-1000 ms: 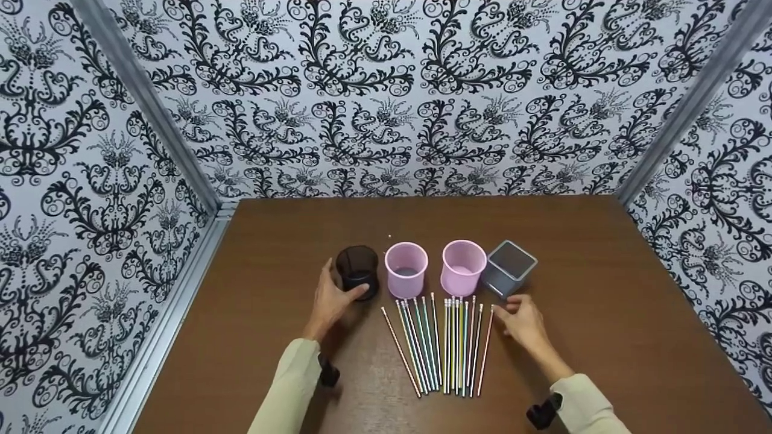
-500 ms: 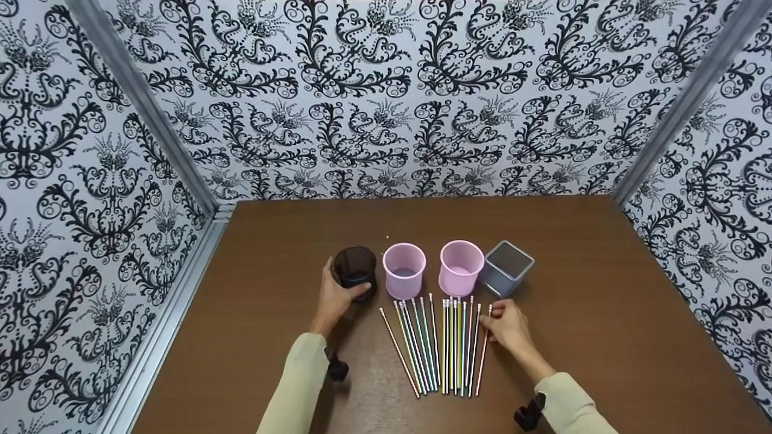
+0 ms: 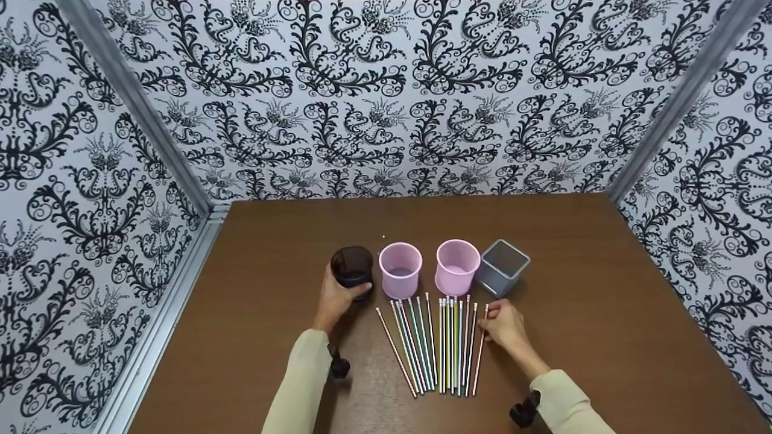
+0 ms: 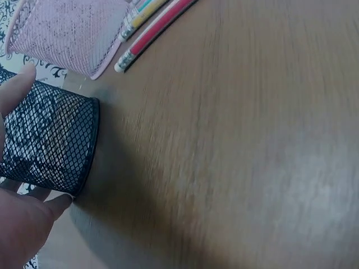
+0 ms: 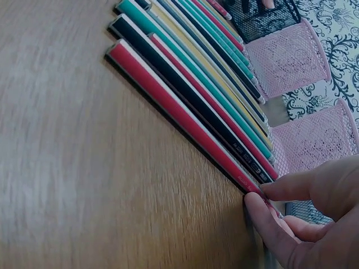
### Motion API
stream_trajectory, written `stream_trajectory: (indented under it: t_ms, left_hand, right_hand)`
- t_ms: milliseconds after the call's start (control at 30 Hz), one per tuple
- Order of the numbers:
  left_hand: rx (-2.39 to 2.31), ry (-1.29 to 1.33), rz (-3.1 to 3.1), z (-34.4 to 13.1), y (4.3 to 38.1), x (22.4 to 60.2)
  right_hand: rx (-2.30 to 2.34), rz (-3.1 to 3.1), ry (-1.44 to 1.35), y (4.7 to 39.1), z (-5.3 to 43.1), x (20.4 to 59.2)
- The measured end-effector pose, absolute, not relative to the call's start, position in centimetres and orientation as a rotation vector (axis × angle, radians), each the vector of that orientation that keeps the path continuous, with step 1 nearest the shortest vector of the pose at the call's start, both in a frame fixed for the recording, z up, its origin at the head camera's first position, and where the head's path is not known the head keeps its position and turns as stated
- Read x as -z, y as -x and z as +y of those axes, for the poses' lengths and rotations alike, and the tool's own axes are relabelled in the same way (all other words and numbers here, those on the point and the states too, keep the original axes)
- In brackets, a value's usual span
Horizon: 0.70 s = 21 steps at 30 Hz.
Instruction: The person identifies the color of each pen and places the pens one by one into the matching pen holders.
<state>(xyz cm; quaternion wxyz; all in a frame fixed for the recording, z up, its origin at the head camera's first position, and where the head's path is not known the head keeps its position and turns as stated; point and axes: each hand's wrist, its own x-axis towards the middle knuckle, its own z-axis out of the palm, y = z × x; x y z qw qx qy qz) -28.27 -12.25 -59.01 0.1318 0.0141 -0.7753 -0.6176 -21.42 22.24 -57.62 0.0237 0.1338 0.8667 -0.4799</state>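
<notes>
My left hand [image 3: 335, 298] grips a round black mesh pencil cup [image 3: 351, 260], with the thumb on its near side. In the left wrist view the cup's mesh wall [image 4: 53, 134] shows between thumb and fingers, its base near the table. My right hand [image 3: 506, 327] pinches the eraser end of a red pencil [image 5: 179, 115] at the right end of a row. That pencil lies on the table, beside a black pencil [image 5: 185, 98]. Other striped pencils [image 3: 453, 349] lie side by side, and a second bunch [image 3: 416, 346] fans out to the left.
Two pink mesh cups, the left one [image 3: 400, 283] and the right one [image 3: 456, 278], stand behind the pencils. A square grey mesh cup [image 3: 498, 280] adjoins the right pink one. Patterned walls [image 3: 386, 120] enclose the brown table [image 3: 603, 271] at the back and sides.
My right hand has moved left from beside the square cup to the rightmost pencil and now pinches its eraser end. My left hand keeps its grip on the black cup.
</notes>
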Motion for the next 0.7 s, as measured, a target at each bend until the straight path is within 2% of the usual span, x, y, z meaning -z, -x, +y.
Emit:
stream_trajectory:
  t_ms: [433, 700]
  left_hand:
    - [1.780, -0.090, -2.393, -13.1, 28.3, 58.7]
    - [1.682, -0.092, -2.479, -13.4, 28.3, 58.6]
  right_hand:
    - [1.321, 2.708, -0.506, 21.7, 22.0, 56.9]
    - [1.414, 2.616, -0.521, 21.8, 22.0, 56.8]
